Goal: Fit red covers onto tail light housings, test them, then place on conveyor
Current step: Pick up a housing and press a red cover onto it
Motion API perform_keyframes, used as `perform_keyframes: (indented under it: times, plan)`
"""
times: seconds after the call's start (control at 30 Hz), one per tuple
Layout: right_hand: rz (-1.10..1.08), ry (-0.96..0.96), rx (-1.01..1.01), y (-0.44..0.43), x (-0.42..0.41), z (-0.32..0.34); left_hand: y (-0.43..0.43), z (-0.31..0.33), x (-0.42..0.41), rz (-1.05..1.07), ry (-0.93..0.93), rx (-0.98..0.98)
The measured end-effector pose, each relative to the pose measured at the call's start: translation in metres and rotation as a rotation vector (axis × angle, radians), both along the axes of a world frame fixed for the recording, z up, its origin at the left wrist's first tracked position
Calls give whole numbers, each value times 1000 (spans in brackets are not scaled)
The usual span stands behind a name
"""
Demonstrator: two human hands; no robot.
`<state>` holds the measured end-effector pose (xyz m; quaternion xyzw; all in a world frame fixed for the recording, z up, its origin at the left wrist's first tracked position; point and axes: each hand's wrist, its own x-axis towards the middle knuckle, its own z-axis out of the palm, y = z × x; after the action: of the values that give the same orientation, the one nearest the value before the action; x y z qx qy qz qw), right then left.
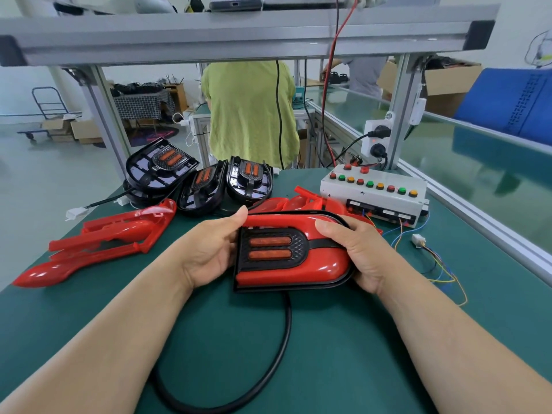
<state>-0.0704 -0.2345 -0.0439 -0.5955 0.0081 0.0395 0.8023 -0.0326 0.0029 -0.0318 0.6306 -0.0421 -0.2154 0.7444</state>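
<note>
1. Near edge of counter (pixel 358 369): black cable (pixel 289 321) loops from under the housing toward the edge, passing between the forearms.
2. Middle: housing (pixel 277 249) held just above the counter, red cover (pixel 325 231) on it. Left grip (pixel 209 252) curls round the flat end, thumb on the far corner. Right grip (pixel 358 252) wraps the rounded end, thumb on top of the cover. Both closed on the part.
3. Judgement: cover is being pressed home, with testing to follow. Cannot tell whether every edge has clipped.
4. Risk: an unseated edge could let the cover spring off when the part is carried. Uneven thumb pressure would be the cause.
5. Risk: the trailing cable could catch on a forearm or drag across the counter when the part moves toward the box.
6. Left side: loose covers (pixel 119 231) lying flat, well apart from the grips.
7. Just behind the held part: more red covers (pixel 298 203), lying between it and the test box (pixel 373 194) at the far right corner. They are in the way of a straight reach.
8. Right edge: white plug (pixel 418 240) with coloured wires, loose, easily swept off.
9. Far left corner: bare housings (pixel 161 168), overlapping, some stacked.
10. Past the right edge: conveyor (pixel 493 174), rail between.
11. Beyond the far edge: person in green shirt (pixel 251 115), back turned.
</note>
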Motion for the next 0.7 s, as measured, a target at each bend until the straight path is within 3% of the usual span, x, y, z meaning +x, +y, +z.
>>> perform_keyframes:
  times: [0.37, 0.53, 0.7]
  plan:
    - [12, -33, 17, -1, 1, -1, -10, -4, -4, 200, -129, 39]
    - [42, -19, 29, -2, 1, -1, -14, -3, -8, 151, -80, -26]
    - [112, -4, 45, -7, 1, 0, -3, 1, -3, -41, -36, -64]
